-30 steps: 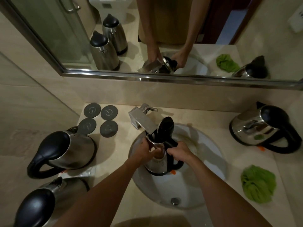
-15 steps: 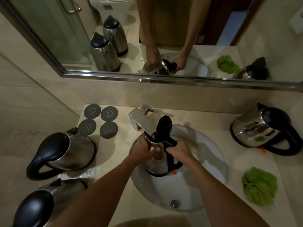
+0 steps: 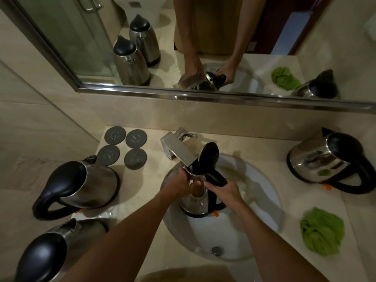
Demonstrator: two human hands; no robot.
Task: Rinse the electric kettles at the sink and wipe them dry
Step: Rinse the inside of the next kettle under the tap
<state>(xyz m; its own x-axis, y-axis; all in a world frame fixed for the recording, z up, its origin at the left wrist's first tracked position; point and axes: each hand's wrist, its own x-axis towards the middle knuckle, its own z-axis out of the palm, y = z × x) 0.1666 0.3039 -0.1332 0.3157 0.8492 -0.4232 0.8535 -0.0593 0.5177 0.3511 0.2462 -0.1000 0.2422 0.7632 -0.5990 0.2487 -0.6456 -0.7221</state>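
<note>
Kettle (image 3: 195,202) unchanged under faucet (image 3: 179,149), lid up; left hand (image 3: 181,185) grips its rim, right hand (image 3: 223,190) its handle. Basin (image 3: 264,200) open rightward.

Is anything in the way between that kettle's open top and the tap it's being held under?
Nothing visible blocks it. The kettle, gripped by the left hand and right hand, sits in the sink with its lid flipped back, and the tap spout ends right over the opening.

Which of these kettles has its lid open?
The kettle in the sink, held under the tap by both hands. The three counter kettles are lidded.
</note>
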